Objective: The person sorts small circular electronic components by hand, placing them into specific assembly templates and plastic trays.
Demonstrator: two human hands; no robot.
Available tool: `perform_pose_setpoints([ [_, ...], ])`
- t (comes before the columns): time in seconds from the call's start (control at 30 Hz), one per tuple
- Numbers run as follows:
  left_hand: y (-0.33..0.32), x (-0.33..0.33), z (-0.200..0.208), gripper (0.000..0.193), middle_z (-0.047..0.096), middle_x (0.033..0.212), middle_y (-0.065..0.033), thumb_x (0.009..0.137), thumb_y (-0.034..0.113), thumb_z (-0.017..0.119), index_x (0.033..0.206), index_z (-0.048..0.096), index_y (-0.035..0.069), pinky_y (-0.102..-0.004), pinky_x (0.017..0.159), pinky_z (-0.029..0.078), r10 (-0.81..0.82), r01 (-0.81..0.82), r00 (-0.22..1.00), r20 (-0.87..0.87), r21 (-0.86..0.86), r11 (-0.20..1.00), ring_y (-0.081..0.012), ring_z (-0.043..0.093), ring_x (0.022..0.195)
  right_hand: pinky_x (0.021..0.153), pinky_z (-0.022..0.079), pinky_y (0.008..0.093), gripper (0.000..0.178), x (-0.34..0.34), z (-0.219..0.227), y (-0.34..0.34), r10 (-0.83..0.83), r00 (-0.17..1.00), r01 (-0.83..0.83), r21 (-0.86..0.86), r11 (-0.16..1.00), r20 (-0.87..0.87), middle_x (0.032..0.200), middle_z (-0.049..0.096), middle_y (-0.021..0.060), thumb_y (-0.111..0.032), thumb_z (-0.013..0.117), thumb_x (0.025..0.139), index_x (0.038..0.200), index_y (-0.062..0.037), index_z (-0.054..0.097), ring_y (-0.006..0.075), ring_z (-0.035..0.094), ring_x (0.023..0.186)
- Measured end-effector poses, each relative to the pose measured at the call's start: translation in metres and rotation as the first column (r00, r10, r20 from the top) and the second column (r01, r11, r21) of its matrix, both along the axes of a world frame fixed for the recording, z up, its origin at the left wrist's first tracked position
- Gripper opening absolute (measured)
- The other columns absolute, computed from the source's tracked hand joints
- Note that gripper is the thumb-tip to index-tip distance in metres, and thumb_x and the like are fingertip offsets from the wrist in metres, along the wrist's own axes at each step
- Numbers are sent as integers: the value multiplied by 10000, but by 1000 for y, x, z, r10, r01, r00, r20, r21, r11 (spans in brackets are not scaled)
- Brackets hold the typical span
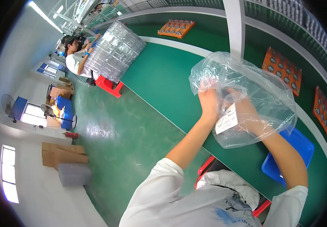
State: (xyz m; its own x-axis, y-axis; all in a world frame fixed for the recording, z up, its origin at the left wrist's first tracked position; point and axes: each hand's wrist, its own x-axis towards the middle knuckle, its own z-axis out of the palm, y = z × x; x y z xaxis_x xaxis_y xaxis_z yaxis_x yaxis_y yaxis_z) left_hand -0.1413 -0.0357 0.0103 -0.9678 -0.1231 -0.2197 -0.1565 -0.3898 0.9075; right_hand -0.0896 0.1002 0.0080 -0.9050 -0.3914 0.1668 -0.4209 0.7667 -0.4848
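Observation:
A large clear plastic bag (269, 83) with a white printed label (226, 119) is held up above the green table. My left hand (210, 100) is closed on the crumpled plastic at the bag's left side. Reaching in from the right, my right hand (243, 109) shows through the clear film and seems to be inside the bag. Folds and glare blur its fingers, so I cannot make out their grip. Below my right forearm lies a blue plastic tray (305, 145), partly covered by the arm and bag.
Orange trays with round parts (176, 28), (282, 70), (323, 109) lie along the table's far side. A stack of clear blister trays (116, 49) stands at the left end beside a seated person (74, 60). A red stool (108, 86) and cardboard boxes (63, 154) are on the floor.

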Motion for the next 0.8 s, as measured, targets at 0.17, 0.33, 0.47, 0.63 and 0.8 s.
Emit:
perform_pose_setpoints([
  [0.17,-18,-16,-4,203,644,903,-42,943,71,542,1118,627,14,-257,536,453,17,-138,922,-387,-287,948,-100,586,718,941,494,440,466,4,17,-8,-120,987,115,-51,992,-110,1192,597,180,-262,727,776,1214,-132,638,372,583,1120],
  [0.33,-19,-15,57,172,643,863,-19,981,141,581,1070,636,5,-247,564,451,-42,70,906,-421,52,996,-81,573,686,885,512,439,338,4,-5,12,-127,981,115,-89,989,-149,1089,602,161,-299,690,769,1060,-128,693,327,594,1060],
  [0.47,-7,-38,23,164,604,717,-11,985,182,604,1014,631,23,-243,493,416,13,-27,957,-291,-47,999,-70,525,557,790,528,457,340,4,17,13,-35,998,41,122,992,-53,1017,605,144,-308,698,741,1036,-139,686,348,643,927],
  [0.63,-42,-52,30,146,603,796,-19,978,170,591,990,619,26,-256,568,455,43,-110,967,-249,-264,958,-96,565,658,771,534,468,385,-4,8,24,104,994,-105,63,992,27,983,590,131,-356,717,757,1084,-158,663,355,654,898],
  [0.8,-62,-39,3,216,642,975,-62,954,162,584,1115,603,20,-279,678,502,-34,-8,988,-149,-275,961,-155,627,809,736,517,432,420,7,33,49,31,978,-76,-217,973,-205,896,581,131,-353,796,714,1046,-118,694,334,633,855],
])
